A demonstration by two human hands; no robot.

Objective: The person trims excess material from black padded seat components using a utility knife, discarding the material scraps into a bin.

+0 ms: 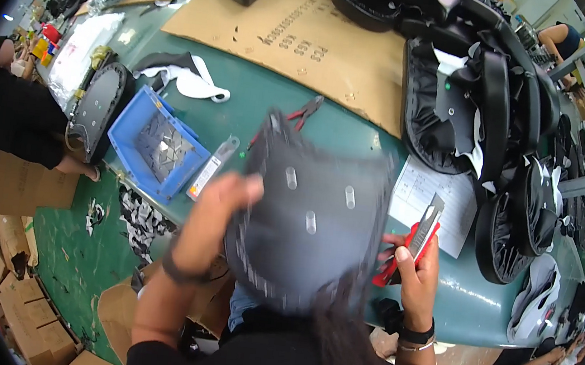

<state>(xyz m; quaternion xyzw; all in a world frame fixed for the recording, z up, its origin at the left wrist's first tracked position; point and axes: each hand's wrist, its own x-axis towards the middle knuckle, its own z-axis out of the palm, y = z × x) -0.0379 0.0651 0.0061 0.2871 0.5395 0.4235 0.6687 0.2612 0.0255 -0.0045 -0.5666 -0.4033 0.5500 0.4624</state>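
Observation:
A black padded chair panel (pixel 307 245), its flat backing face up, is tilted in front of me and smeared by motion. Three short slots with pale edges show in its face. My left hand (pixel 222 196), also blurred, grips the panel's left edge. Beside the right edge, my right hand (pixel 416 269) is closed round a red utility knife (pixel 412 243), its grey blade pointing up and away from me. Whether the right fingers also touch the panel I cannot tell. Beyond the panel, red-handled pliers (pixel 306 112) lie on the green table (pixel 246 80).
A blue bin (pixel 129 131) of small metal pieces stands at left, beside a packet (pixel 213 166). Flat cardboard (pixel 287 38) covers the far table. Black padded panels (pixel 498 119) pile up at right near paper sheets (pixel 460 201). Another person's arm (pixel 74 165) shows at far left.

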